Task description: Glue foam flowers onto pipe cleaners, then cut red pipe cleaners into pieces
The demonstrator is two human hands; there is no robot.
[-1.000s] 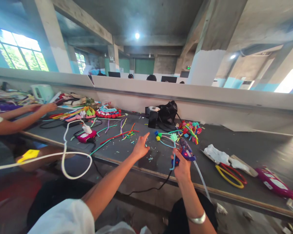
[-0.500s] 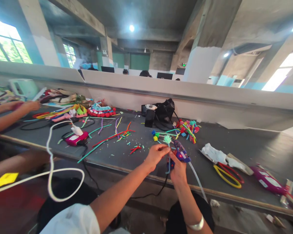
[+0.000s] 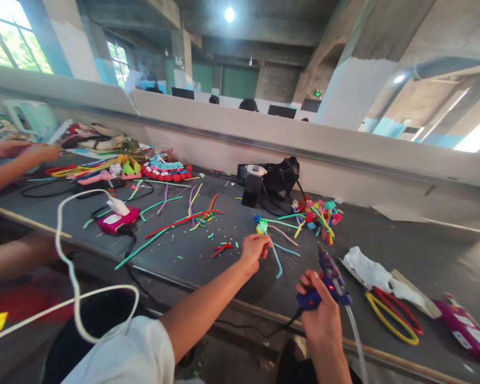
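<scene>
My left hand (image 3: 254, 253) pinches a pipe-cleaner flower with a mint-green head (image 3: 263, 226); its light blue stem (image 3: 277, 262) slants down past the fingers. My right hand (image 3: 320, 306) is wrapped round the handle of a dark blue hot glue gun (image 3: 331, 272), its red light lit and its nozzle pointing up and away. A clear glue stick (image 3: 356, 330) sticks out of the gun's back end. Just beyond my left hand lie more pipe-cleaner flowers, among them a blue one (image 3: 257, 218). The gun and the flower are apart.
Loose pipe cleaners (image 3: 176, 226) and small scraps cover the table (image 3: 200, 256) on the left. A bunch of flowers (image 3: 320, 216), a phone (image 3: 252, 191) and a black bag (image 3: 284, 181) stand behind. Scissors (image 3: 396, 317) lie right. A co-worker's hands (image 3: 44, 153) are far left.
My right hand has moved right and down with the glue gun, away from the flower. My left hand still holds the flower, now lower beside the other flowers. The view has shifted somewhat.
</scene>
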